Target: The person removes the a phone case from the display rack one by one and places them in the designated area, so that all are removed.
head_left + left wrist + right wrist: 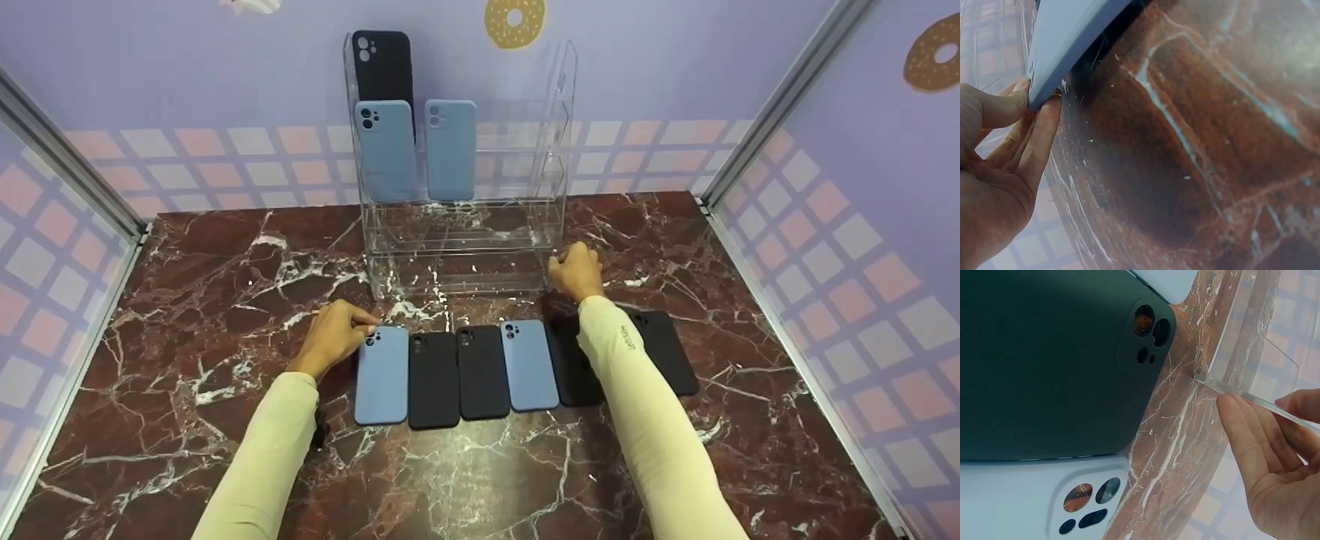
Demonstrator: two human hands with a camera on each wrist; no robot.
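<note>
In the head view, my left hand (334, 335) is at the top left corner of a blue phone case (382, 386), the leftmost of a row on the tabletop. The left wrist view shows thumb and fingers pinching that corner, the case edge tilted above the marble. My right hand (578, 271) is at the front right of a clear acrylic display stand (457, 264). Up close in the right wrist view, its thumb and fingers grip the edge of the stand's side panel (1252, 399).
Black cases (434, 382) and another blue case (530, 367) continue the row; my right sleeve (652, 420) covers part of it. On the stand's upper left are a black case (384, 64) and two light blue cases (386, 157). Patterned walls (240, 82) enclose the marble table (225, 315).
</note>
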